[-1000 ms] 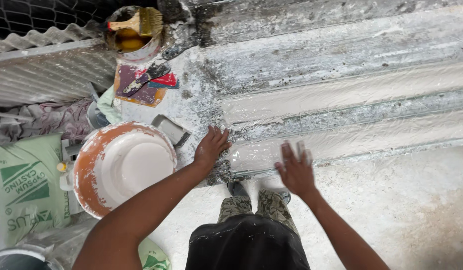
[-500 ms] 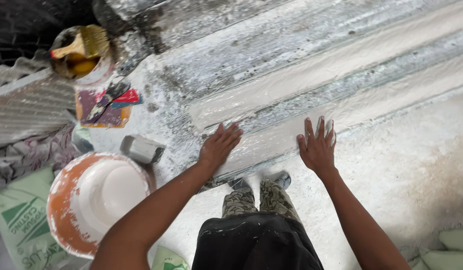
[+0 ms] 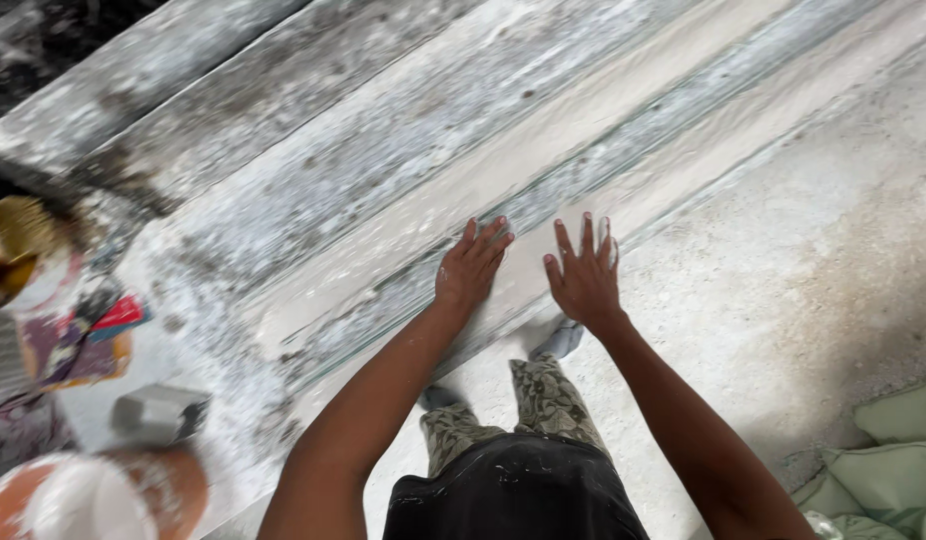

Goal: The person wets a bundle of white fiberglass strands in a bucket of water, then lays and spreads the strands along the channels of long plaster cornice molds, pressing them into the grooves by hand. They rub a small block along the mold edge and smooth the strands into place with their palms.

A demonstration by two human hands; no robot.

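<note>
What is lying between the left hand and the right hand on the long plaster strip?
Nothing lies there. In the head view, only bare wet white plaster strip shows between the left hand and the right hand.

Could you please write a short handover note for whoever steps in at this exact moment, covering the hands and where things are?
Left hand: open, fingers spread, palm flat on the long white plaster strip; holds nothing.
Right hand: open, flat on the strip's near edge beside the left hand; holds nothing.
Things: the strip runs diagonally across the rough work surface. The orange bowl of white mix sits at lower left, with a small grey block just above it. Pale green sacks lie at lower right.
Done: plaster lies along the strip.
Left: cannot tell from this view how smooth it is.
</note>
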